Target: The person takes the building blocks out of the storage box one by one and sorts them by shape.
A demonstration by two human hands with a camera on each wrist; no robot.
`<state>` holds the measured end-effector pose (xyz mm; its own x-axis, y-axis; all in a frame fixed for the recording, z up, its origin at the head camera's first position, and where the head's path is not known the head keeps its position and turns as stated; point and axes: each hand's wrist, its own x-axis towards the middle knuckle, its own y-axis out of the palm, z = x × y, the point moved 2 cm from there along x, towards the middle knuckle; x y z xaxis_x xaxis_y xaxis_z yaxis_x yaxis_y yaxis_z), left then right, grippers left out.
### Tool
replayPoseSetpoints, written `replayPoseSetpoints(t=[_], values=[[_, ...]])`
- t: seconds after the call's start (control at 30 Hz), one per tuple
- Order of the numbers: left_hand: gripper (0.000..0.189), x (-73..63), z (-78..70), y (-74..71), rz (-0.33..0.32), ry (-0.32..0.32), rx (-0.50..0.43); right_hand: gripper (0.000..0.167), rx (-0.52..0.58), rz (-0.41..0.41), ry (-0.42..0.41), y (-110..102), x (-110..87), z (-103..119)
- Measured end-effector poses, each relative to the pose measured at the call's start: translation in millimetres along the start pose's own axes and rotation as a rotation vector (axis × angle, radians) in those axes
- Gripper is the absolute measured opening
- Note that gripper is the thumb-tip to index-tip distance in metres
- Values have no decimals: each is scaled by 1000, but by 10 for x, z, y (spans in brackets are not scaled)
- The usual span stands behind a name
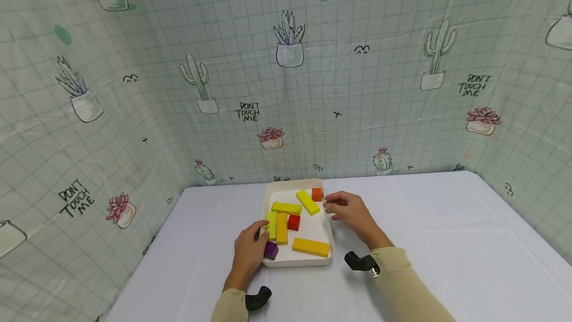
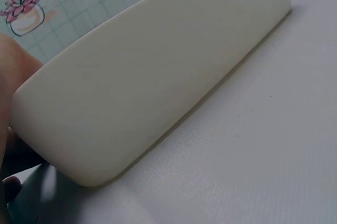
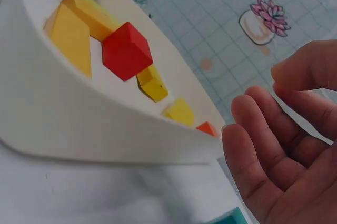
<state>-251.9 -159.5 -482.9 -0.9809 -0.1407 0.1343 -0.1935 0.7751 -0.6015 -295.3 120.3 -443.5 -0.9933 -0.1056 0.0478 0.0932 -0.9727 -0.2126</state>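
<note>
A white tray [image 1: 314,261] stands on the table with several coloured blocks in it. My left hand [image 1: 249,248] is at its left wall, thumb and index fingertips reaching just over the rim with a gap between them. Those tips are beside a yellow-green block [image 1: 271,226] and above a purple cube [image 1: 270,250]. In the left wrist view, the tray wall [image 2: 147,71] hides most of that hand. My right hand [image 1: 350,211] hovers beside the tray's far right corner, fingers loosely bent and holding nothing. An orange cube [image 1: 317,194] lies just inside that corner.
A red cube [image 1: 294,222] sits mid-tray next to an upright-lying orange-yellow block [image 1: 281,228]. Other long blocks are a yellow one [image 1: 308,202], a yellow-green one [image 1: 286,208] and a near orange-yellow one [image 1: 310,247]. A patterned cloth wall [image 1: 313,128] rises behind the white table [image 1: 402,232].
</note>
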Motion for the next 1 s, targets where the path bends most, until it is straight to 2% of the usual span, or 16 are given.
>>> replayPoseSetpoints(t=[0.27,0.4,0.57,0.8,1.0], values=[[32,1,7,6,-6,15,10,35,111,61,71,189,47,60],[32,8,12,8,-10,12,9,30,142,73,79,295,73,110],[32,14,28,4,-4,-1,4,27,145,84,83,413,118,122],[33,12,20,-5,-11,5,-2,31,121,43,108,515,169,155],[33,7,21,8,-4,5,-2,32,58,75,105,587,179,164]])
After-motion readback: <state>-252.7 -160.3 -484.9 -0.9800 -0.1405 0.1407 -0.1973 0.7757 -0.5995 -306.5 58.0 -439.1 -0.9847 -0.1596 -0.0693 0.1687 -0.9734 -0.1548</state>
